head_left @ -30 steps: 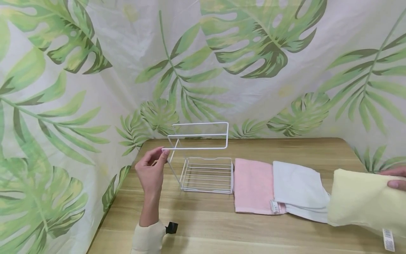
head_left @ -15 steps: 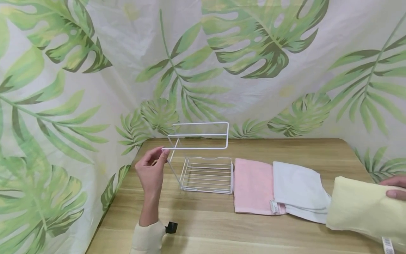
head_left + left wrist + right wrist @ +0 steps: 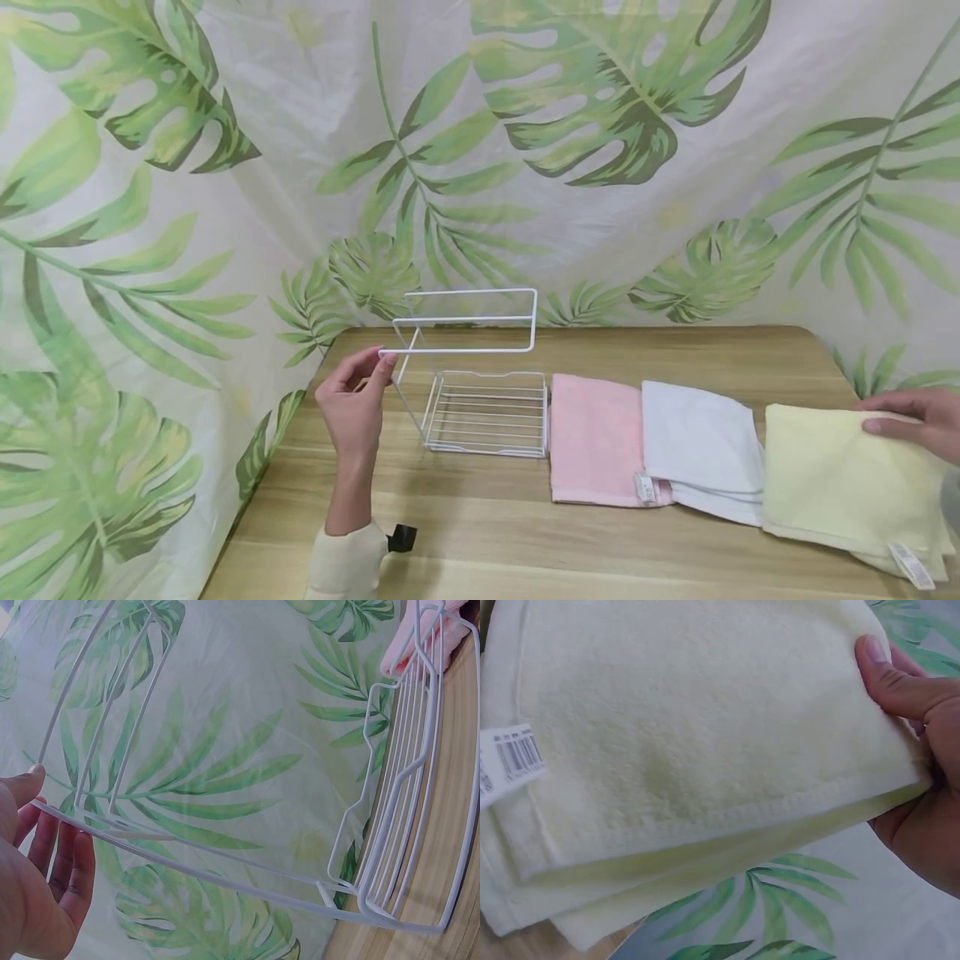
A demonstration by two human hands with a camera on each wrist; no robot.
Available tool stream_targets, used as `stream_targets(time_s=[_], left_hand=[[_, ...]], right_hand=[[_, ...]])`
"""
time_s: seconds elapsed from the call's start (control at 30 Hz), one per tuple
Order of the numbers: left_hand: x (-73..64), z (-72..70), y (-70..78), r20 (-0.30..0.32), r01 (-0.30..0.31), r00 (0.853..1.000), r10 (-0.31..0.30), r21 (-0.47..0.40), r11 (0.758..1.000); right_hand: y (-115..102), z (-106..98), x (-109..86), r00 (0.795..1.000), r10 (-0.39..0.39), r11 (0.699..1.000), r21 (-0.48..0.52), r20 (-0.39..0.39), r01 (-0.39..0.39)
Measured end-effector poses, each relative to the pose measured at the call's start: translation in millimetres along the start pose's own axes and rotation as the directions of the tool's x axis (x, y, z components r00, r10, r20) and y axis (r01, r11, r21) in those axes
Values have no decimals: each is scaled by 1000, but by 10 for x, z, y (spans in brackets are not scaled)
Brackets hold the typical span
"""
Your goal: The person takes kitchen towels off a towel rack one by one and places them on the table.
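Note:
A white wire rack (image 3: 487, 450) stands on the table, its tray of bars low down and a bent frame rising above it. My left hand (image 3: 352, 400) pinches the front left corner of that upper frame between thumb and fingers. At the right, my right hand (image 3: 918, 421) grips a folded yellow towel (image 3: 840, 483) by its far edge, thumb on top. In the right wrist view the towel's layers and a barcode label (image 3: 517, 761) show. Between rack and yellow towel lie a folded pink towel (image 3: 596, 442) and a folded white towel (image 3: 701, 442).
The wooden table (image 3: 480, 533) ends at a leaf-patterned cloth (image 3: 585, 225) hanging behind it and at the left. A black camera piece (image 3: 402, 538) sits at the left sleeve (image 3: 345, 562). The pink towel's left edge is close against the rack.
My right hand has brought the yellow towel lower and slightly left, flatter beside the white towel. The left hand keeps its pinch on the rack.

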State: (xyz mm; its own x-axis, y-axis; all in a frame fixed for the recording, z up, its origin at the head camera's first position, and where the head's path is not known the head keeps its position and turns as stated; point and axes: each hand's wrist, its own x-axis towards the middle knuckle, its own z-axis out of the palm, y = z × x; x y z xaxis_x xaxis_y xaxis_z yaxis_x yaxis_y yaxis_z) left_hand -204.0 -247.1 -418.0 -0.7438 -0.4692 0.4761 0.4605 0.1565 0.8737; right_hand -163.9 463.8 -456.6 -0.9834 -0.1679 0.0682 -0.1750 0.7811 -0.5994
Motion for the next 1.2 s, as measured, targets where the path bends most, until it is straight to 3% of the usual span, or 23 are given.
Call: stream_targets(time_s=[0.2,0.4,0.73,0.97,1.2], left_hand=[[2,-1,20,2,9,1000,-9,-16,1000],[1,5,26,9,14,1000,-13,-11,1000],[-3,-6,10,5,3,1000,-3,2,1000],[7,4,37,3,5,1000,-5,-9,1000],[-6,-21,16,5,16,1000,-16,5,1000]], right_hand=[[90,32,228,996,-90,989,-116,12,91],[151,109,340,998,-61,993,-104,15,62],[186,317,497,997,-81,989,-128,-11,78],[358,488,571,992,-115,990,-91,-52,109],[463,600,594,995,-93,990,-113,-32,89]])
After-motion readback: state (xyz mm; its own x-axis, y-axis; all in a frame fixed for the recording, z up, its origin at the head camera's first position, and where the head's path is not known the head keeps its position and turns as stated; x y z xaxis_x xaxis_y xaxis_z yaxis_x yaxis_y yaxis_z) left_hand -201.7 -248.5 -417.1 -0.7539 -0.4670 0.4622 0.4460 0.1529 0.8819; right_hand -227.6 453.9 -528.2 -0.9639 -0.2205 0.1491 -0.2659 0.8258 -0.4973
